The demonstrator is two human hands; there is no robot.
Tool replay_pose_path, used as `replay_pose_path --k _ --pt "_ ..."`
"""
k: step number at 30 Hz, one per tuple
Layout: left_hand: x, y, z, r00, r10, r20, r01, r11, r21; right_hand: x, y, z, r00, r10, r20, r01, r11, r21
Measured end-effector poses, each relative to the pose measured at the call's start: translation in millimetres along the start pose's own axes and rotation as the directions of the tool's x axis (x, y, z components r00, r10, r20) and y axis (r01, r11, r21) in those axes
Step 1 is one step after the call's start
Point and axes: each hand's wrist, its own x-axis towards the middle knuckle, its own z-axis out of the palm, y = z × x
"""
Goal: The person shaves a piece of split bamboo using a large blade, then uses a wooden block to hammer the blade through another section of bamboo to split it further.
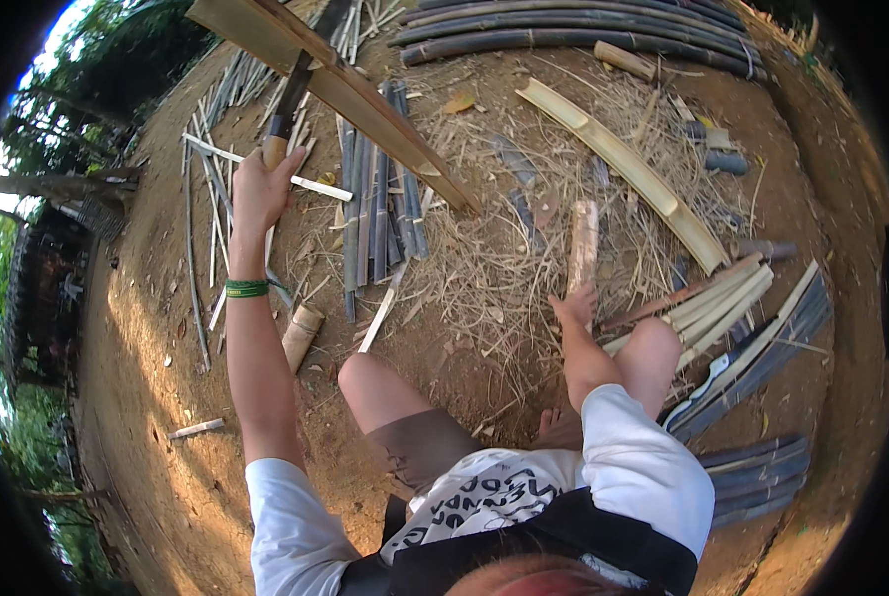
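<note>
My left hand (262, 189) is closed around the handle of a large knife (290, 99), raised at the upper left. Its dark blade crosses a long split bamboo piece (390, 124) and appears lodged in it. That bamboo slants from the top left down to the ground near the middle. Low at the right, my right hand (575, 303) grips the near end of a short, thick wooden stick (583, 243), worn and pale. The stick points away from me, over a litter of shavings. A green band circles my left wrist.
Dark bamboo strips (375, 199) lie ahead, with thin pale sticks (211, 209) to their left. A curved half bamboo (628, 164) rests at the right. Dark poles (573, 35) are stacked at the back. A white-handled saw (708, 382) lies beside strips near my right knee.
</note>
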Motion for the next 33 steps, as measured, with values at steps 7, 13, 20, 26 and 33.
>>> replay_pose_path --k 7,13,20,26,33 --pt "22.7 -9.4 -4.2 0.987 0.100 0.123 -0.082 0.986 -0.142 47.0 -3.4 -40.1 0.977 0.079 0.196 -0.064 0.995 -0.078" --pt "54.8 -11.0 9.7 0.938 0.296 0.181 -0.277 0.953 -0.124 34.7 -39.2 -99.8 0.947 -0.186 0.261 -0.065 0.686 0.725" --pt "57.1 22.9 8.3 0.894 0.402 0.201 -0.410 0.912 -0.001 -94.3 -172.3 -362.5 0.554 -0.693 -0.462 0.826 0.389 0.407" --pt "35.9 57.6 10.7 0.851 0.488 0.195 -0.493 0.870 -0.022 -181.9 -246.9 -548.8 0.109 -0.742 -0.661 0.994 0.071 0.083" --pt "27.8 36.4 33.0 0.867 0.422 0.264 -0.448 0.893 0.043 -161.7 -252.9 -461.7 0.505 -0.860 -0.068 0.861 0.508 -0.031"
